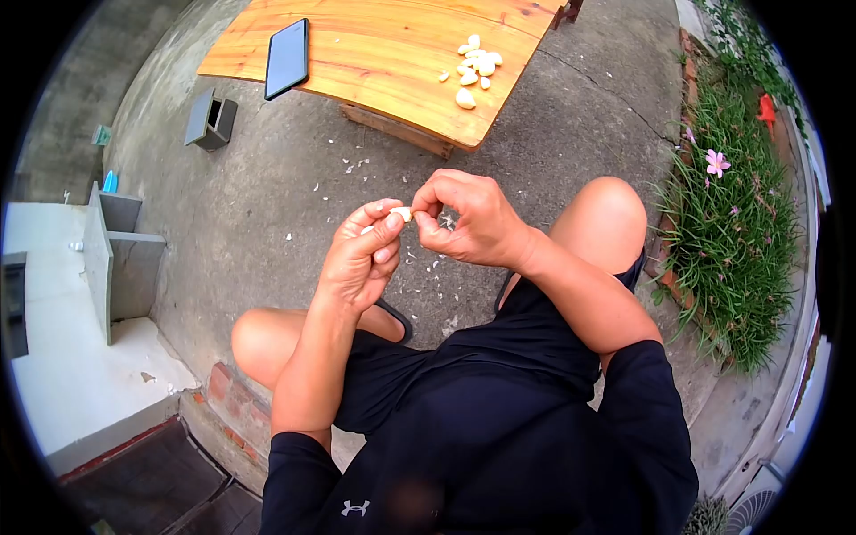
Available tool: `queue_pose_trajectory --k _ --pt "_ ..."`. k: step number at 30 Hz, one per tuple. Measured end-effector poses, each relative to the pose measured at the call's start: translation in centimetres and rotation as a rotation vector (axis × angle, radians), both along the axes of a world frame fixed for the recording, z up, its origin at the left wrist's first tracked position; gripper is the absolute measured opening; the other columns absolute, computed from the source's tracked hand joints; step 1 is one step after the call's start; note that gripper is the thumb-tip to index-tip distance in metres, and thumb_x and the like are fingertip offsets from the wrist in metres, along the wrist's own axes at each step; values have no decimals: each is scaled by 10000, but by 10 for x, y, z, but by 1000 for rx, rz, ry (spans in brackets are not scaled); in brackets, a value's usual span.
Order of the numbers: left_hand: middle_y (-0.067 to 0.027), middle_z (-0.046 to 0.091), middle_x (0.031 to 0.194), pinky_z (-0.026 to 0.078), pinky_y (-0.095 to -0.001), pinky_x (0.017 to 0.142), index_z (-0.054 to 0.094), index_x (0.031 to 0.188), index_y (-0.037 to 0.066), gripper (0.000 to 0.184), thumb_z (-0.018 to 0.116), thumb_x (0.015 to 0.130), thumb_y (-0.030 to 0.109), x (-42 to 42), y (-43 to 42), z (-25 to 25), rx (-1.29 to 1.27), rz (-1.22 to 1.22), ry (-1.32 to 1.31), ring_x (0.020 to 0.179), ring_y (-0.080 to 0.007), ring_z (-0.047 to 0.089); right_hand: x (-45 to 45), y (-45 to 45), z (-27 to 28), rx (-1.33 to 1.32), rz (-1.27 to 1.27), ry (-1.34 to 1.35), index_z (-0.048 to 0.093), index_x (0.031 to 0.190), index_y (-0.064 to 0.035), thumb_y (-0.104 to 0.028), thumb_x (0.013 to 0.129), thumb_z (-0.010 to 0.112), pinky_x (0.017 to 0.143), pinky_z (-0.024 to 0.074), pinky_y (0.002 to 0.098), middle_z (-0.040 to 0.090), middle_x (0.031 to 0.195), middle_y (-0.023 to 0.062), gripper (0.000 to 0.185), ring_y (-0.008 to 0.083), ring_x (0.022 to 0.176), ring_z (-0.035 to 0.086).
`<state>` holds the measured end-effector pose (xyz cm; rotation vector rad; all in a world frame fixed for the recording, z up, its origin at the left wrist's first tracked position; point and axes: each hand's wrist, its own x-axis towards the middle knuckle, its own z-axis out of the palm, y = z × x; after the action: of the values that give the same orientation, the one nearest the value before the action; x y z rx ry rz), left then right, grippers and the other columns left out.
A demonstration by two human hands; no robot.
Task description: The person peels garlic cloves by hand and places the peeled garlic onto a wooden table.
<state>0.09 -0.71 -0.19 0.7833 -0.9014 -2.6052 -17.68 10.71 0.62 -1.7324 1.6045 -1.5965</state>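
Note:
A pale garlic clove [402, 213] is pinched between the thumb and forefinger of my left hand [358, 254]. Another whitish piece, partly hidden by the fingers, shows lower in that same hand. My right hand [468, 218] is closed in a pinch on the clove's right end, thumb against forefinger. Any skin between those fingertips is too small to make out. Beyond my hands, several peeled garlic cloves [486, 66] lie in a loose group on the right end of the wooden table [383, 53].
A phone [287, 59] lies at the table's near edge. Bits of garlic skin [348, 166] are scattered on the concrete floor. A small grey box [211, 121] stands left of the table. To the right runs a brick-edged bed of grass [736, 223] with pink flowers.

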Motion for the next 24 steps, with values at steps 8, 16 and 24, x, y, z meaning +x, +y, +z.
queue_pose_trajectory --k 8,16,24 --pt "-12 659 988 307 -154 401 635 1151 86 170 654 983 70 -1 0 3 19 -19 45 550 -9 454 -1 -2 -2 -17 -43 7 616 866 -18 -37 814 709 610 552 327 624 786 95 108 208 653 659" --pt "-61 687 1027 312 -158 406 637 1145 60 169 644 978 38 -1 -2 3 49 -57 75 545 -19 461 -4 -3 -4 -29 -90 28 607 900 -23 -48 826 700 619 551 327 621 783 96 122 213 662 656" --pt "-66 709 1012 308 -162 407 643 1123 61 152 661 973 48 -1 -2 5 62 -26 77 538 -19 460 -8 1 2 -17 -128 0 639 863 -14 -39 810 712 603 543 318 651 791 105 93 202 659 663"
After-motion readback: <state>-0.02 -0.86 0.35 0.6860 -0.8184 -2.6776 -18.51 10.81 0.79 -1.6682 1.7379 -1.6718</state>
